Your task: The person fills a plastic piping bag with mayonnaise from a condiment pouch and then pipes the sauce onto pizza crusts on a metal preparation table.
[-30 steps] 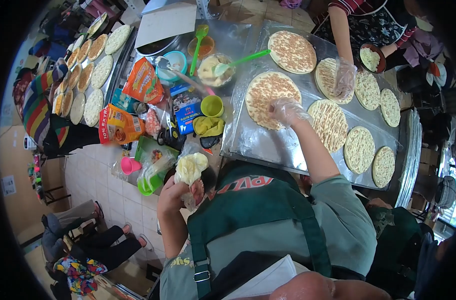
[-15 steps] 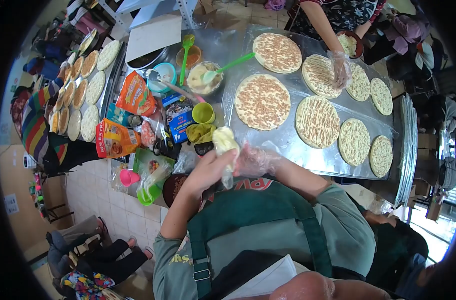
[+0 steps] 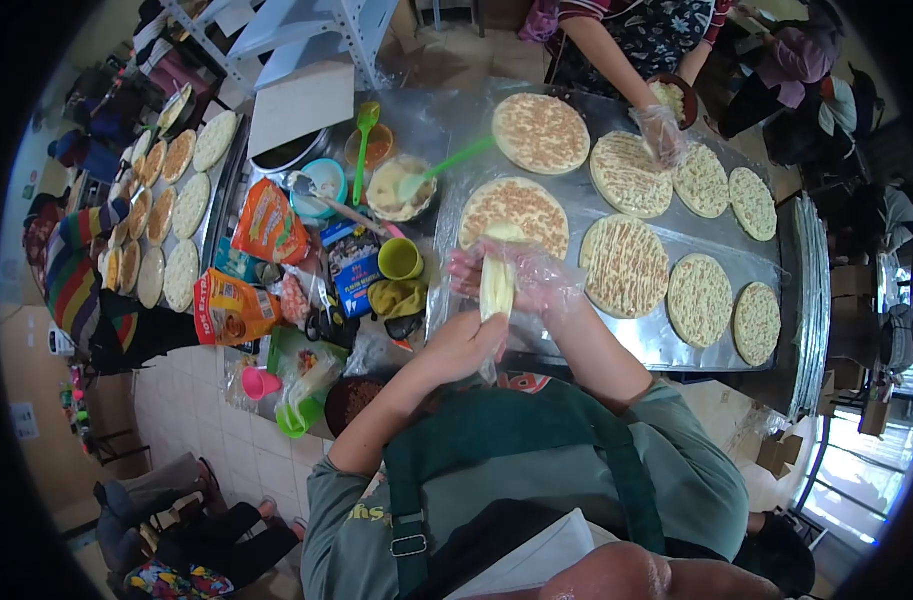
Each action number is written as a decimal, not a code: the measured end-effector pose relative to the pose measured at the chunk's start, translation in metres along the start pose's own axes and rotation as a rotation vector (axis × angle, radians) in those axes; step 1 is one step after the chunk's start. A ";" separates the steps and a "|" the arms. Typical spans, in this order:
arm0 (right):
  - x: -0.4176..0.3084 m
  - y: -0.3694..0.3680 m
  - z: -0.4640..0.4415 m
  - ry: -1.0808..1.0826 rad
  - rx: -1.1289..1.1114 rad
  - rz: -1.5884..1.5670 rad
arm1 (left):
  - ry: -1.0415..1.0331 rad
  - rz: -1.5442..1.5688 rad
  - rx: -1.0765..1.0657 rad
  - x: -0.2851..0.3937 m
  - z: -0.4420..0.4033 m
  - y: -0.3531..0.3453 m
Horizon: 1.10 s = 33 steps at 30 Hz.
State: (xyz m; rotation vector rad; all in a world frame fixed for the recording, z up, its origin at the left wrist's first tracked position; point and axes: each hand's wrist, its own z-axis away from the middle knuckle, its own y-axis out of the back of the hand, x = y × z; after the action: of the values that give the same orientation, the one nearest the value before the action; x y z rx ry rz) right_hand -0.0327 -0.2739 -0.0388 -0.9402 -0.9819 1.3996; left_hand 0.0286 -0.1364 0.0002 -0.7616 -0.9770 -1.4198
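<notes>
My left hand [image 3: 464, 347], bare, is closed around the lower end of a clear piping bag [image 3: 497, 287] filled with pale cream. My right hand [image 3: 538, 278], in a clear plastic glove, supports the bag from behind, its fingers showing on the left side. The bag stands over the near edge of a round flat dough base [image 3: 501, 203] topped with brown crumbs and partly covers it. To the right is another round base [image 3: 623, 266] with crumbs and pale stripes across it. Behind lies one more crumb-topped base [image 3: 541, 134].
A co-worker's gloved hand [image 3: 662, 138] touches a striped base [image 3: 631, 176] across the metal table [image 3: 576, 345]. At left stand a bowl of pale cream [image 3: 396, 190], an orange pouch [image 3: 268, 225], a yellow-green cup [image 3: 400, 259] and a blue box [image 3: 354, 268].
Both my hands and the piping bag have moved right and away from my body, toward the near base. The view has shifted slightly. The co-worker's hand stays by the striped base.
</notes>
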 end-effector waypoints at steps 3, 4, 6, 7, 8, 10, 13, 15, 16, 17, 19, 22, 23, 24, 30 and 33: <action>-0.039 0.018 -0.008 0.082 -0.112 0.052 | -0.008 -0.087 -0.043 0.002 -0.025 -0.005; -0.053 0.028 -0.013 0.086 -0.119 0.057 | -0.014 -0.094 -0.041 0.005 -0.036 -0.007; -0.076 0.035 -0.019 0.316 -0.089 -0.060 | -0.026 -0.036 -0.040 0.012 -0.059 -0.012; -0.088 0.031 -0.013 0.474 0.190 0.225 | -0.004 0.029 -0.045 0.016 -0.072 -0.016; -0.097 0.029 -0.016 0.475 0.185 0.226 | -0.006 0.025 -0.042 0.021 -0.085 -0.017; -0.117 0.028 -0.023 0.814 0.373 0.387 | -0.003 0.040 -0.053 0.032 -0.112 -0.019; -0.158 0.038 -0.024 0.762 0.481 0.686 | 0.052 0.081 -0.063 0.037 -0.157 -0.021; -0.182 0.037 -0.028 0.631 0.509 0.782 | 0.038 0.088 -0.072 0.037 -0.184 -0.021; -0.197 0.041 -0.033 0.628 0.507 0.781 | 0.019 0.096 -0.085 0.040 -0.194 -0.019; -0.214 0.047 -0.039 0.477 0.679 1.035 | 0.066 0.117 -0.080 0.045 -0.203 -0.017; -0.230 0.040 -0.045 0.342 0.809 1.474 | 0.079 0.153 -0.095 0.042 -0.225 -0.012; -0.245 0.042 -0.068 0.520 0.790 1.873 | 0.122 0.269 -0.111 0.034 -0.250 -0.003; -0.248 0.043 -0.075 0.515 0.788 1.874 | 0.158 0.350 -0.112 0.031 -0.256 0.000; -0.248 0.035 -0.081 0.500 0.791 2.134 | 0.159 0.353 -0.110 0.027 -0.263 0.004; -0.242 0.018 -0.111 0.128 0.877 2.430 | 0.266 0.405 -0.090 0.015 -0.285 0.027; -0.250 0.024 -0.115 0.232 0.927 2.395 | 0.250 0.368 -0.156 0.000 -0.301 0.032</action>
State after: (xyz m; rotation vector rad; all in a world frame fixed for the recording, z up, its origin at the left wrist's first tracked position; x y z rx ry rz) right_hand 0.0811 -0.5186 -0.0987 -1.2318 1.7865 2.8033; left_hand 0.0886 -0.4045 -0.1260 -0.8089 -0.5069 -1.2389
